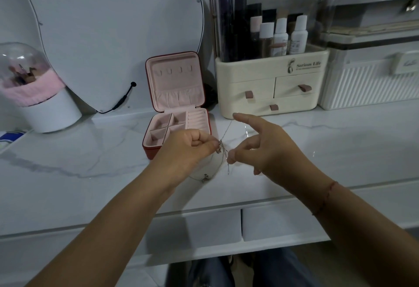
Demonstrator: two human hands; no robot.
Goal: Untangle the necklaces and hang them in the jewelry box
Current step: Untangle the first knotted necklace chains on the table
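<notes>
Nearest, just in front of the jewelry box (176,82), both hands work above the table (90,162). The left hand (192,143) is curled tight, thumb and forefinger pinching the knot of the necklaces (221,149). The right hand (265,148) pinches a strand beside that knot between thumb and a bent finger, its forefinger stretched out with a thin chain running up to the tip. A loop hangs down to the table, ending in a small pendant. The chains are too fine to count.

The jewelry box stands open, its lid upright, showing a row of hooks above a gathered pocket. The pink tray has square compartments and ring rolls, and the left hand hides its near right corner.

Right of the box, a cream organizer (267,91) with drawers holds white-capped bottles (281,37) and dark tubes under a clear cover. Left of the box, beyond a mirror (113,25), a domed holder (49,109) contains brushes, blurred.
</notes>
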